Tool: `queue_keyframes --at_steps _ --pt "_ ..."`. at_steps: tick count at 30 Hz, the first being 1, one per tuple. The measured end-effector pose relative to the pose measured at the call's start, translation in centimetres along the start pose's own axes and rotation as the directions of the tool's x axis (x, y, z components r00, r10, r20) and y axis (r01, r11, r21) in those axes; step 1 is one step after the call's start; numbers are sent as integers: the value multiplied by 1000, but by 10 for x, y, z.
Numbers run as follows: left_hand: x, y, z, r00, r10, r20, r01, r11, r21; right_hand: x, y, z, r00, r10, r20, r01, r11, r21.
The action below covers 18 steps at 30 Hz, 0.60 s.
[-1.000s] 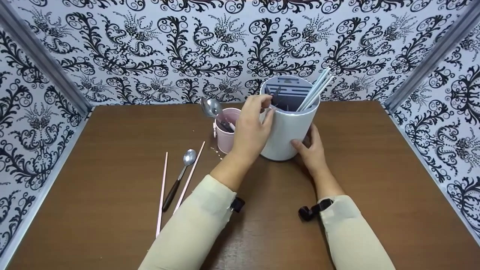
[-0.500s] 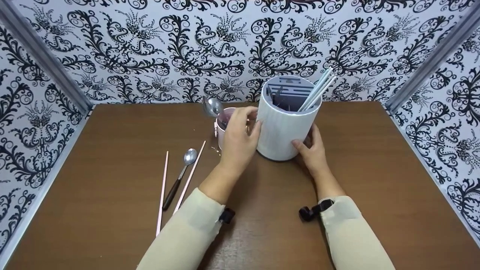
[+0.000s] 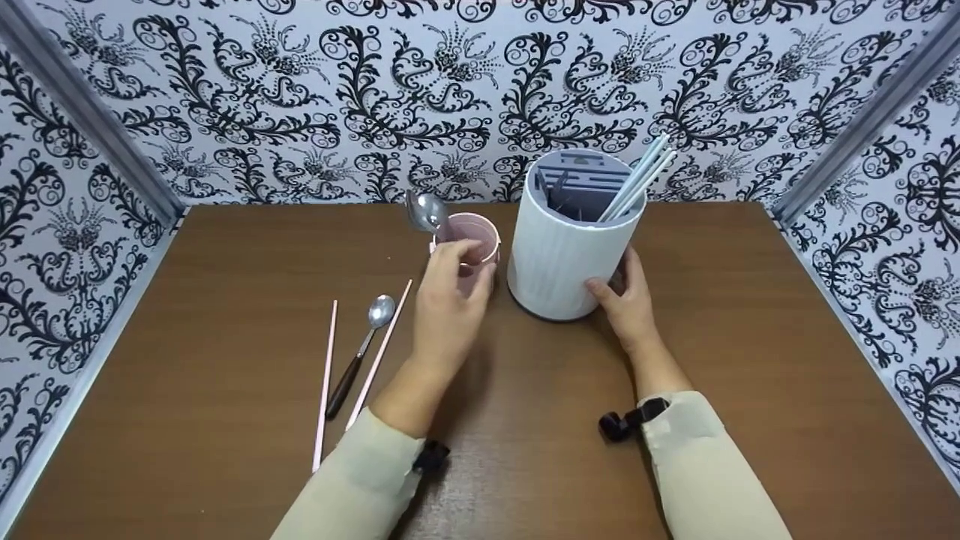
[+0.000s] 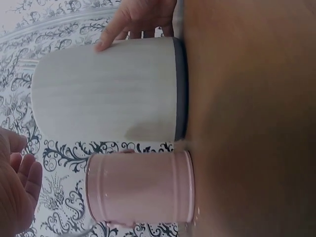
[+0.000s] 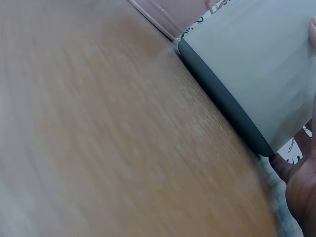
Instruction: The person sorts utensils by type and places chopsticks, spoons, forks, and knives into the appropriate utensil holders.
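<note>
A white ribbed utensil holder (image 3: 562, 270) with a slotted grey insert stands on the table. Light blue chopsticks (image 3: 637, 184) lean out of its right side, and dark pointed pieces (image 3: 559, 191) show inside. My right hand (image 3: 628, 319) holds the holder low on its right side, thumb in front and fingers behind. Just left of it stands a pink pail (image 4: 138, 187). My left hand (image 3: 448, 311) hovers before the pail's mouth, fingers loosely bent and nothing between them. Out of the pail's left side stick metal spoon heads (image 3: 428, 212); their handles are mostly hidden.
On the left of the brown table (image 3: 225, 337) lie two pink chopsticks, one (image 3: 325, 386) on each side of a dark-handled spoon (image 3: 381, 311). Patterned panels (image 3: 375, 90) close in the back and both sides.
My left hand has drawn away from the utensil holder's rim, moving left and down to the pink pail. The holder's base has shifted slightly left, while my right hand stays on it.
</note>
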State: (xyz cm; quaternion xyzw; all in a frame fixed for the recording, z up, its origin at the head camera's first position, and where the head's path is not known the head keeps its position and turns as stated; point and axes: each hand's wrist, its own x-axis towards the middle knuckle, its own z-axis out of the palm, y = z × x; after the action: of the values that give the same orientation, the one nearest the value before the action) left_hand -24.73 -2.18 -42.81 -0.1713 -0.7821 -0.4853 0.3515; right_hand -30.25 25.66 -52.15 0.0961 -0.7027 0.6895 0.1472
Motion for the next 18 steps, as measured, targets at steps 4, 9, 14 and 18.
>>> queue_keyframes --at_steps 4,9,14,18 --pt "-6 -6 -6 1000 -16 -1 16 1000 -19 0 0 0 1000 3 -4 -3 1000 -19" --pt "-14 -13 -13 999 -46 14 46 999 5 0 1 1 1000 19 -7 -19 1000 -21" --pt "-17 -21 -20 997 -79 12 79 997 4 0 0 0 999 33 -5 -34 998 -47" --pt "-17 -27 -22 994 -102 23 102 995 -7 0 0 -2 1000 28 -5 -28 998 -53"
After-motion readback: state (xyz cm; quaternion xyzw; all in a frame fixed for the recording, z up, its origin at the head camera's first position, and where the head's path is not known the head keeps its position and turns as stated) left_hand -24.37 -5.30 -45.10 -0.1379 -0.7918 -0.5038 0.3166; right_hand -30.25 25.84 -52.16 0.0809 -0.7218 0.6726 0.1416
